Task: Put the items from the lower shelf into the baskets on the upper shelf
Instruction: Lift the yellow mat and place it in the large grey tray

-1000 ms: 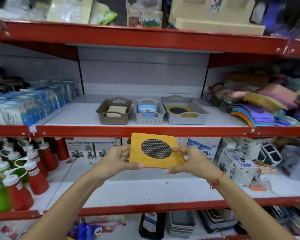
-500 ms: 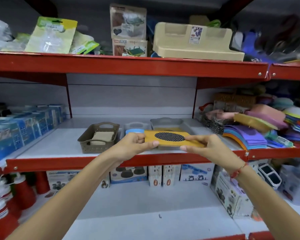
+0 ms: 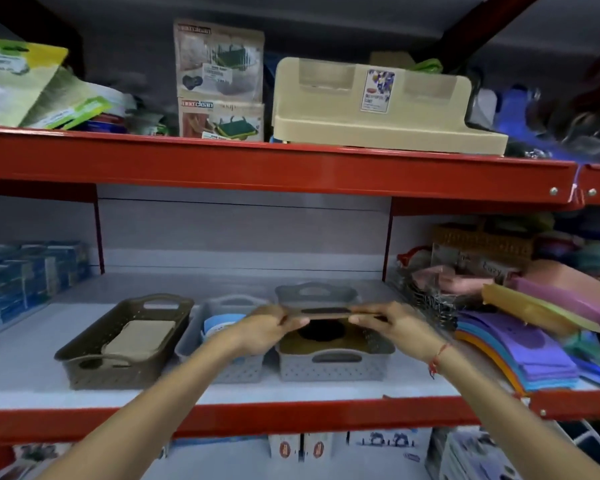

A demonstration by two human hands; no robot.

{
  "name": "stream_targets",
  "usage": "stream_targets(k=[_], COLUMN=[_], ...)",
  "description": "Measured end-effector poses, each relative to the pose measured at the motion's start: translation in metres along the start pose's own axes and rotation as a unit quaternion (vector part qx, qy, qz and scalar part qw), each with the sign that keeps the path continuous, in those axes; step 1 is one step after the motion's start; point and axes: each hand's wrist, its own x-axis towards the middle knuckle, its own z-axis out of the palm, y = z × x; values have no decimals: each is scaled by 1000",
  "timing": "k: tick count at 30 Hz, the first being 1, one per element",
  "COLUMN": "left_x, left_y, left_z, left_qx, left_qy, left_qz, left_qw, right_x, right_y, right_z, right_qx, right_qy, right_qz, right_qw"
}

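Note:
I hold a flat yellow-brown mat with a dark mesh circle, nearly level, just above the grey basket on the right of the shelf. My left hand grips its left edge and my right hand grips its right edge. Inside that basket lies another mat of the same kind. A smaller grey basket in the middle holds a blue round item. At the left, a brown basket holds a beige pad.
Blue boxes line the shelf's left side. Stacked coloured mats and a wire basket crowd the right. The red shelf edge runs under my forearms. Another red shelf overhead carries a beige tray and packets.
Both hands raised the mat from below the red shelf edge and carried it forward over the right grey basket, tipping it from facing me to nearly flat. The view tilted upward.

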Motion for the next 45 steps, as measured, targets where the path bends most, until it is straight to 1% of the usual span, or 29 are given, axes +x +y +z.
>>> stream_targets(k=[3,5,7,9,10,14,17,23,26,28,30,31,32,33,35,36,37,38,39,40,41,42,45], left_x=[17,27,35,42,44,45,50,56,59,58,54,48,42,36,25,21,18,15,14,13,13,13,9], left_y=[3,4,5,5,6,10,9,8,7,4,-1,-3,-5,-9,-17,-22,-28,-34,-39,-47,-53,-59,-68], left_z=[10,15,17,16,15,23,29,28,32,32,29,26,21,14,-4,-14,-24,-35,-42,-49,-55,-58,-65], left_qx=[94,113,157,206,226,320,356,394,397,362,253,174,93,29,-37,-53,-68,-81,-91,-98,-108,-130,-172], left_qy=[-26,-32,-38,-39,-41,-36,-22,14,33,48,83,102,123,144,172,183,189,185,176,165,151,134,88], left_qz=[-55,-91,-94,-102,-99,-33,-21,-19,-17,-11,-9,-16,-30,-47,-90,-116,-143,-173,-203,-231,-249,-261,-258], left_qw=[994,989,982,972,968,946,934,919,917,931,964,979,988,988,980,975,969,964,959,954,950,947,946], right_x=[10,20,30,37,39,47,49,53,54,54,53,53,53,55,60,63,65,67,68,69,71,72,77], right_y=[9,17,24,26,26,28,27,29,28,29,27,24,19,11,-10,-23,-38,-54,-70,-86,-99,-110,-137], right_z=[4,8,12,13,13,17,21,29,32,32,29,29,28,28,30,30,32,36,39,43,48,54,73], right_qx=[-13,-68,-151,-219,-237,-254,-241,-237,-238,-234,-230,-214,-179,-126,16,104,206,307,389,439,465,477,492], right_qy=[-35,-70,-109,-122,-123,-154,-169,-136,-131,-135,-136,-126,-114,-95,-48,-35,-35,-45,-63,-81,-100,-118,-153], right_qz=[-13,-23,-39,-56,-63,-81,-103,-93,-81,-68,-59,-57,-49,-41,-19,3,35,71,105,133,152,162,182], right_qw=[999,995,982,967,961,951,950,957,959,960,962,967,976,987,999,994,977,948,913,885,866,856,838])
